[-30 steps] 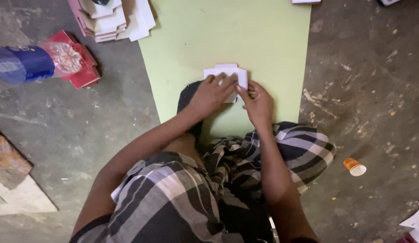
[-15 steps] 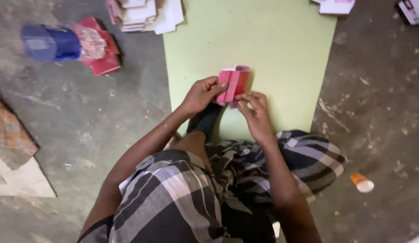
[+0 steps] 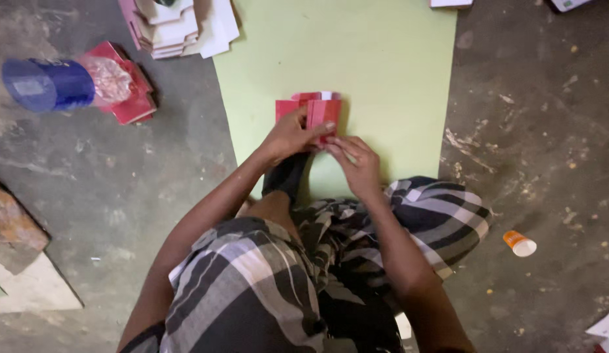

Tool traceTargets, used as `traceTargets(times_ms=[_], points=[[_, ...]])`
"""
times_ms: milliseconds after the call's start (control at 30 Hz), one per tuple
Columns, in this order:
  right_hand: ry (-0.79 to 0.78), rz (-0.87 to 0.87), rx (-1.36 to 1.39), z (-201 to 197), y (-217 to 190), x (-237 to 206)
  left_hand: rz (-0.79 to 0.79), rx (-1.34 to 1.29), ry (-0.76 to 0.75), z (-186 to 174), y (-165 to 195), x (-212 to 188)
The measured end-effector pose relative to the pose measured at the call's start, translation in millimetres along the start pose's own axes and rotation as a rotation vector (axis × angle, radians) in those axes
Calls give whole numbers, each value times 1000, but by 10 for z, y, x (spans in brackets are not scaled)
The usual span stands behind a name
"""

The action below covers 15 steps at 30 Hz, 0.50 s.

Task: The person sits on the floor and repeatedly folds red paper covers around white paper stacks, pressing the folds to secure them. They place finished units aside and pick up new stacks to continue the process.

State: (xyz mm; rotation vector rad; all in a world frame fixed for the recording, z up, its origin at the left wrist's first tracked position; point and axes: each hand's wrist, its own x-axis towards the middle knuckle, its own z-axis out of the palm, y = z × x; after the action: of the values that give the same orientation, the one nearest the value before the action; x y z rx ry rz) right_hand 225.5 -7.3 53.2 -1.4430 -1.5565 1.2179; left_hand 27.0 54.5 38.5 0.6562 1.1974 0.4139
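A folded red card piece (image 3: 309, 108), pink-edged with a white tab on top, is held upright over the green sheet (image 3: 383, 59) at upper centre, pinched in the grip of the left hand (image 3: 288, 137) and right hand (image 3: 357, 160).

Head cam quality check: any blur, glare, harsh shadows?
Head view: soft, even light, no glare; faint shadow beside the red folded card piece on the pale green sheet. The blue cylindrical container at left is smeared; both hands slightly soft.
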Motion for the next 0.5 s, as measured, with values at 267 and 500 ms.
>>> traceTargets(times_ms=[267,500], points=[[120,-256,-358,177,-161,-48,67,-188,-81,-47,-233,-41],[35,-54,89,200,-118,92,92,-250,46,44,-277,-87]])
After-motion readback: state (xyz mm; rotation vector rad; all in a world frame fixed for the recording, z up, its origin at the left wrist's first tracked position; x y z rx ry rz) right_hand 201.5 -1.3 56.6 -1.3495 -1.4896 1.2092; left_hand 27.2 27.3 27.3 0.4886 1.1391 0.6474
